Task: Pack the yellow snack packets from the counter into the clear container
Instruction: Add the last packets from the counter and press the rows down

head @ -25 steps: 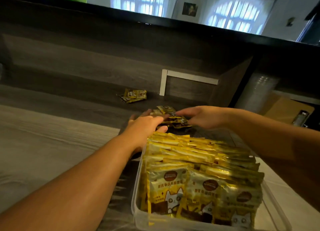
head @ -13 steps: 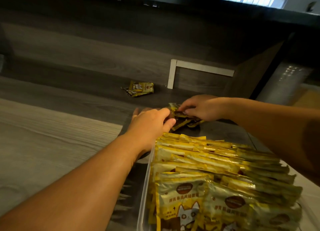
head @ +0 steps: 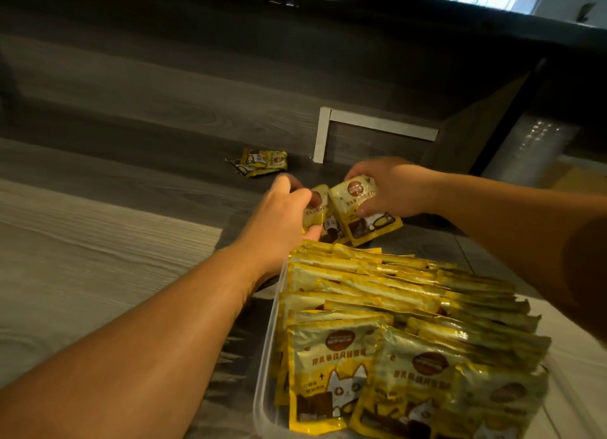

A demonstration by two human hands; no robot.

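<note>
Both hands hold yellow snack packets up off the counter (head: 98, 258), at 12 o'clock from the clear container (head: 262, 373): left hand (head: 279, 221) fingers curl round one packet (head: 315, 212), right hand (head: 391, 189) pinches another (head: 358, 208). Container packets (head: 328, 369) show a cartoon cat; their print is unreadable. A loose pile (head: 259, 162) lies at 11 o'clock

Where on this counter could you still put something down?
Bare wood lies left of the left hand and clear container, up to the loose packets. It is crowded between both hands and inside the container; the right hand holds packets.
</note>
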